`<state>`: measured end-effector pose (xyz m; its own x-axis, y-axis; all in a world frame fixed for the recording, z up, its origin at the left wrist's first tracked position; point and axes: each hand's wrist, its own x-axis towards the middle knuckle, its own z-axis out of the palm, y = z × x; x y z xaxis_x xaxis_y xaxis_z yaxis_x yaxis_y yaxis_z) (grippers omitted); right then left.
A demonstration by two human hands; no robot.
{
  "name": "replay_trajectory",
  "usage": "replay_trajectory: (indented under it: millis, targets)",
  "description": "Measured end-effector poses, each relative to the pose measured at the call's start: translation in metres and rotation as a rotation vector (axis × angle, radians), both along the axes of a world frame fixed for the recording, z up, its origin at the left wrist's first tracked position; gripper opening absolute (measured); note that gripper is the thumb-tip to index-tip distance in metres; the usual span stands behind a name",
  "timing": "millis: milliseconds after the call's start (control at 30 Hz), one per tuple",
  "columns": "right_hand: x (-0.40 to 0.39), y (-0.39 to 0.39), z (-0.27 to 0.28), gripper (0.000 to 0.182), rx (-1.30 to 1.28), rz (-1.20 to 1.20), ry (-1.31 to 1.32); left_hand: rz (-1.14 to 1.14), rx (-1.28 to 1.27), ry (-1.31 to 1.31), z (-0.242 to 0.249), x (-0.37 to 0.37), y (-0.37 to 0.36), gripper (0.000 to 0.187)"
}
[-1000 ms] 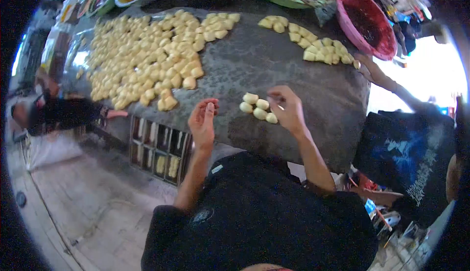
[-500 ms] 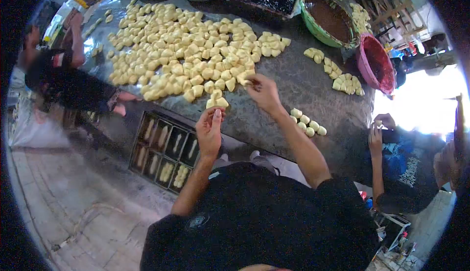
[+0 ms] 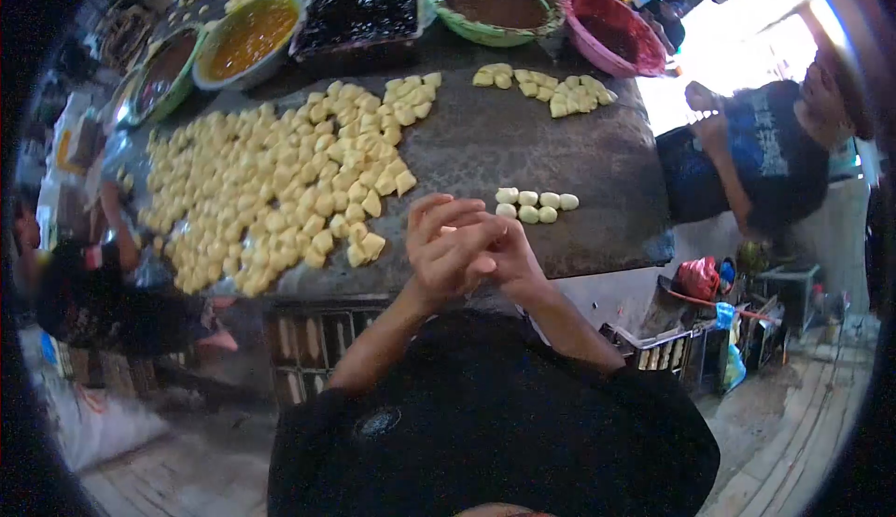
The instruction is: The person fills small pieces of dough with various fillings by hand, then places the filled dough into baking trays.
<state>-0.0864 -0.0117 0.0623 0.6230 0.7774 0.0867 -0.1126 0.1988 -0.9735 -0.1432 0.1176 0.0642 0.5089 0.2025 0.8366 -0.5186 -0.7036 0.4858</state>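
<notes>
My left hand (image 3: 446,254) and my right hand (image 3: 513,260) are brought together in front of my chest, over the near table edge. The left fingers curve over the right palm, and a small pale bit shows between them, most likely dough. To their left spreads a large mass of pale yellow dough pieces (image 3: 280,186) on the dark table (image 3: 467,153). A small group of smooth rounded dough balls (image 3: 528,213) lies in two rows just beyond and right of my hands.
Along the far side stand an orange-filled basin (image 3: 250,39), a dark-filled rectangular tub (image 3: 359,8), a green basin (image 3: 490,2) and a pink basin (image 3: 613,34). Cut dough (image 3: 579,97) lies near them. Black trays (image 3: 313,340) are below the table. A co-worker (image 3: 770,153) is at right, another person at left.
My hands have come together from apart; the left was at a dough piece near the edge, the right at the dough mass. The view has turned to the right.
</notes>
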Motion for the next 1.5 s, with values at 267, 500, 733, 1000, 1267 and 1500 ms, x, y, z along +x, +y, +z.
replay_trajectory:
  millis: [267,500,733,1000,1267,1500]
  targets:
    - [0.039,-0.061,0.003,0.037,0.555,0.344,0.914,-0.715,-0.075,-0.129,0.055,0.071,-0.023,0.045]
    - [0.173,-0.054,0.04,0.053,0.462,0.438,0.09,-0.804,-0.976,0.268,0.026,0.139,-0.055,0.118]
    - [0.48,0.083,0.007,0.031,-0.492,0.018,-1.028,-0.336,-1.002,0.497,-0.041,0.136,-0.054,0.121]
    - [0.518,0.189,-0.043,0.049,-1.177,0.697,-0.91,-0.036,-1.039,0.5,-0.062,0.091,-0.059,0.089]
    - [0.525,0.149,-0.015,0.027,-0.711,0.739,-0.49,0.12,-0.989,0.413,-0.047,0.073,-0.069,0.055]
    - [0.237,0.051,0.019,0.031,-0.063,1.0,0.15,0.292,-0.999,0.353,-0.027,0.035,-0.081,0.029]
